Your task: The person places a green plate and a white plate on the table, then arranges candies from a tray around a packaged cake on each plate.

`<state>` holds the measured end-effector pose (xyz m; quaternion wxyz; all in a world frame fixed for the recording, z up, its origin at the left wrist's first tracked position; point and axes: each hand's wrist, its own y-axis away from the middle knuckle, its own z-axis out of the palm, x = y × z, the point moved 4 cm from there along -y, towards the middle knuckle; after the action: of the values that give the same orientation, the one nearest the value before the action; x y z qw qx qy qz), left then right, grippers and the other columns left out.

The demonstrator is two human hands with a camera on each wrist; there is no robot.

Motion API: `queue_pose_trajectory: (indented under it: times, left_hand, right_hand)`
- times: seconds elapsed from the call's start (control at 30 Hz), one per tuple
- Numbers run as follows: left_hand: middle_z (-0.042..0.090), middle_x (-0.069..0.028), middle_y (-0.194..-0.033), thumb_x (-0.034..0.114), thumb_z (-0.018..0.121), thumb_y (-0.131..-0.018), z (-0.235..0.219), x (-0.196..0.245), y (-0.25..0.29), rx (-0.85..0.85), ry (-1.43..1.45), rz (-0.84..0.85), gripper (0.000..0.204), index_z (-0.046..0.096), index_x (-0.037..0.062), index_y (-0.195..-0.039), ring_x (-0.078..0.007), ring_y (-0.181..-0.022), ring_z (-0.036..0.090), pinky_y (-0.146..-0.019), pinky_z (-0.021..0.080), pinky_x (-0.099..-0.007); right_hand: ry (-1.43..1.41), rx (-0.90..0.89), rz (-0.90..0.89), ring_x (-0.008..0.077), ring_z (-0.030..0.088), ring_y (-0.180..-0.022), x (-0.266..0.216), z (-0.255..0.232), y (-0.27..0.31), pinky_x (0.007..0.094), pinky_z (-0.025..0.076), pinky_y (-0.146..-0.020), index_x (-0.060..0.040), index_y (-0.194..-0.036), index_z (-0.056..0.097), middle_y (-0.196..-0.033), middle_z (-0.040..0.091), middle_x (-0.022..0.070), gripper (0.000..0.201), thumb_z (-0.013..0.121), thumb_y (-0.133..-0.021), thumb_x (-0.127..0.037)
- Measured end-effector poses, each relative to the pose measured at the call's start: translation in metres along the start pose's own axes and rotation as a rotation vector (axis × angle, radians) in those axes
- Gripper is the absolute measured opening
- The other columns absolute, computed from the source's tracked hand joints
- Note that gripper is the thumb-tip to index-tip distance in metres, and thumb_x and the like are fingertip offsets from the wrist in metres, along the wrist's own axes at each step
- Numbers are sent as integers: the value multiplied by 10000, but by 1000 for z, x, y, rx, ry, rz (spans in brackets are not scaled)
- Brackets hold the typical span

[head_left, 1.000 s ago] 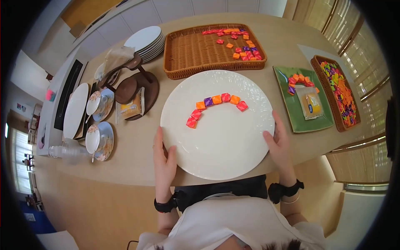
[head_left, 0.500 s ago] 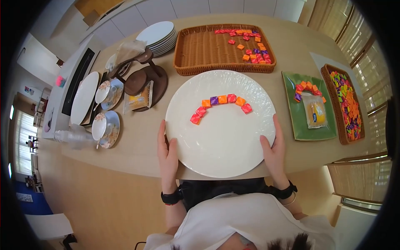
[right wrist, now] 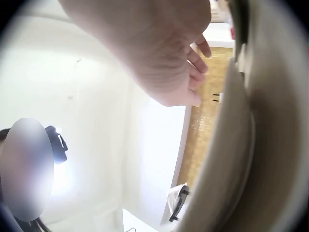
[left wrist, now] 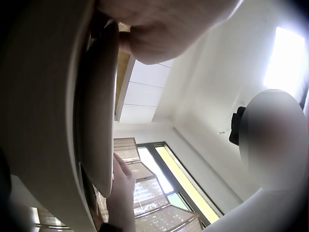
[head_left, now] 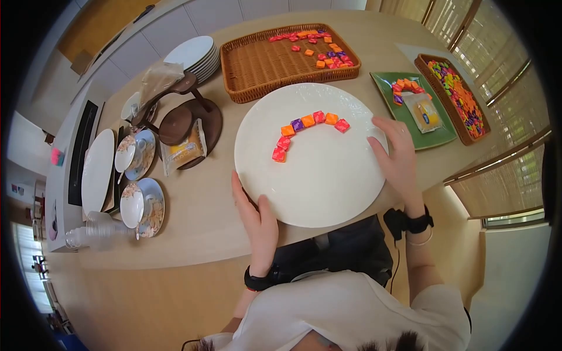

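A large round white plate (head_left: 328,187) lies near the table's front edge. Wrapped square candies (head_left: 308,120) in red, orange and purple form an arc on it. At the plate's left front, my left hand (head_left: 260,225) holds the rim, thumb above and fingers along the outer edge and underneath. My right hand (head_left: 401,155) is at the right rim, its thumb and loosely bent fingers over the edge. In the right wrist view these fingers (right wrist: 197,63) show above the plate with nothing between them.
Behind the plate stands a wicker tray (head_left: 252,64) with more candies. Right are a green plate (head_left: 430,137) bearing candies and a packet, and a basket (head_left: 480,139) of candies. Left are stacked plates (head_left: 190,52), a brown stand (head_left: 208,126), and cups on saucers (head_left: 153,219).
My right hand has shifted up along the right rim, its fingers now bent over the edge. My left hand has slid toward the plate's front. The head view has tilted.
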<state>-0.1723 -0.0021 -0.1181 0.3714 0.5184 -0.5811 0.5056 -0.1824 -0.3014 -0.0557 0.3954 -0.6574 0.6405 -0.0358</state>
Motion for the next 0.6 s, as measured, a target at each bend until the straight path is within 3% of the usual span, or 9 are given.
queue_pose_trajectory:
  times: [0.03,0.07,0.13,0.17,0.23,0.3,0.37,0.6]
  left_hand:
    - [256,-238,-1599,-9,426,-944,-1,-1,0,11,-10,3,671,167,-58,-1562,-335,-1495,251,-1210,208,-419]
    - [256,-238,-1599,-9,426,-944,-1,-2,0,6,-8,5,671,167,-58,-1562,-335,-1495,251,-1210,208,-419]
    - [238,-239,-1610,-2,429,-949,0,-4,0,-2,24,31,673,163,-55,-1564,-335,-1499,246,-1212,205,-414]
    - [238,-239,-1610,-2,429,-949,1,-4,0,-1,28,30,673,163,-55,-1564,-335,-1499,246,-1212,205,-414]
    - [226,-239,-1621,0,431,-949,0,-5,1,24,23,39,671,169,-53,-1565,-334,-1506,237,-1216,196,-407]
    - [226,-238,-1622,-3,432,-947,-1,-10,0,28,38,26,671,176,-48,-1566,-331,-1509,235,-1217,195,-404]
    - [226,-237,-1624,-6,433,-945,-1,-11,-1,42,52,13,671,183,-44,-1566,-329,-1511,234,-1218,195,-401]
    - [228,-227,-1625,-41,450,-925,-2,-6,-1,60,102,-13,695,194,-25,-1570,-332,-1510,241,-1217,205,-403]
  right_hand:
    - [59,-131,-55,341,594,-1142,-9,2,-11,405,472,-976,13,-1251,580,-1260,614,202,416,702,-870,-100]
    - [62,-127,-53,341,594,-1142,-15,3,-22,405,472,-976,13,-1251,580,-1260,614,202,416,702,-870,-100]
    - [-106,-460,190,362,598,-1081,-13,21,-39,422,479,-943,25,-1204,572,-1196,617,207,423,718,-840,-134]
    - [-101,-461,188,362,598,-1081,-9,24,-47,422,479,-943,25,-1204,572,-1196,617,207,423,718,-840,-134]
    - [10,-600,14,293,621,-878,-1,40,-55,382,506,-797,32,-1212,547,-1079,629,195,483,757,-821,-158]
    - [11,-536,-103,281,599,-835,9,52,-60,367,502,-772,33,-1203,534,-1012,614,169,495,763,-815,-170]
    - [-32,-605,41,256,587,-862,13,60,-68,358,496,-785,22,-1176,533,-963,592,141,456,752,-822,-165]
    - [-158,-576,15,252,586,-804,15,72,-68,352,495,-744,33,-1154,522,-905,578,128,396,709,-834,-105]
